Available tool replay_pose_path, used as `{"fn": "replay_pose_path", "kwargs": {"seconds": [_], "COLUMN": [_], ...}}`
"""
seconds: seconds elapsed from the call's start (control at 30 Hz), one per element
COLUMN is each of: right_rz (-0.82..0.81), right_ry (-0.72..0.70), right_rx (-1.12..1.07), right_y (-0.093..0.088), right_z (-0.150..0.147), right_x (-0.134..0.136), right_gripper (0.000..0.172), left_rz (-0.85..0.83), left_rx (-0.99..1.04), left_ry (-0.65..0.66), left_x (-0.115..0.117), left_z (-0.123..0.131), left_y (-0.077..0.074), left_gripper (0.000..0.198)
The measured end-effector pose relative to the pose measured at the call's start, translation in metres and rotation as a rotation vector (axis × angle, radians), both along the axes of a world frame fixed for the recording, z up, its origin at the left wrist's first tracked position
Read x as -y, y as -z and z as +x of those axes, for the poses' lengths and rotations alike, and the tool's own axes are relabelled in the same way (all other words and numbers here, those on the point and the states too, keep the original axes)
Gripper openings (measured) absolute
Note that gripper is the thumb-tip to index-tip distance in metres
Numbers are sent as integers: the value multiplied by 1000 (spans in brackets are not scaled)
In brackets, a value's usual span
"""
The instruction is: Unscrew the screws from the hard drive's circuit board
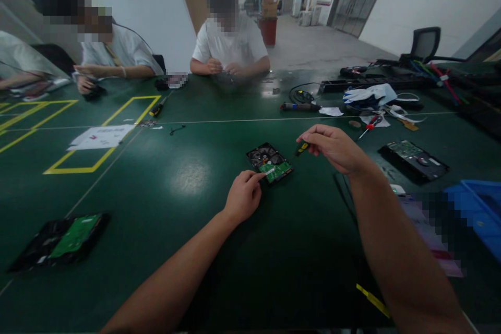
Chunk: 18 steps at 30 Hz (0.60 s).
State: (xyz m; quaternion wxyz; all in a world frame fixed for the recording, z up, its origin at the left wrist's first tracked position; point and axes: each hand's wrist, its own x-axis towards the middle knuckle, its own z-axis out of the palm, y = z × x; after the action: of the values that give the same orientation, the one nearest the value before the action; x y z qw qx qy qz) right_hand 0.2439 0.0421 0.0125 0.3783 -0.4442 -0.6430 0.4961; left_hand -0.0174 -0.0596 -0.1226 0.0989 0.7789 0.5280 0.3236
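Note:
A hard drive [270,163] lies on the green table in front of me, its green circuit board facing up. My left hand [243,194] is at its near left corner, index finger stretched onto the board and the other fingers curled; the thumb is mostly hidden. Just right of the drive, my right hand [332,147] pinches a screwdriver [302,148] by its black and yellow handle. The shaft points down toward the drive's right edge, and its tip is too small to make out.
More hard drives lie at the lower left [62,240] and right [415,160]. A blue bin [479,209] stands at the right edge. Beyond my right hand are a red screwdriver [370,125], gloves [370,95] and cables. Several people sit across the table.

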Motion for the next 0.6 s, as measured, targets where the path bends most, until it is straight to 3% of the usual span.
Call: {"fn": "replay_pose_path", "kwargs": {"seconds": [0.27,0.6], "right_rz": [-166,-223], "right_ry": [-113,-177], "right_rx": [-109,-269], "right_y": [-8,-5], "right_z": [-14,-15], "right_x": [11,12], "right_gripper": [20,25], "left_rz": [2,-13], "left_rx": [-1,-12], "left_ry": [-3,-11], "left_x": [0,1], "left_z": [1,1], "left_y": [-1,0], "left_gripper": [43,43]}}
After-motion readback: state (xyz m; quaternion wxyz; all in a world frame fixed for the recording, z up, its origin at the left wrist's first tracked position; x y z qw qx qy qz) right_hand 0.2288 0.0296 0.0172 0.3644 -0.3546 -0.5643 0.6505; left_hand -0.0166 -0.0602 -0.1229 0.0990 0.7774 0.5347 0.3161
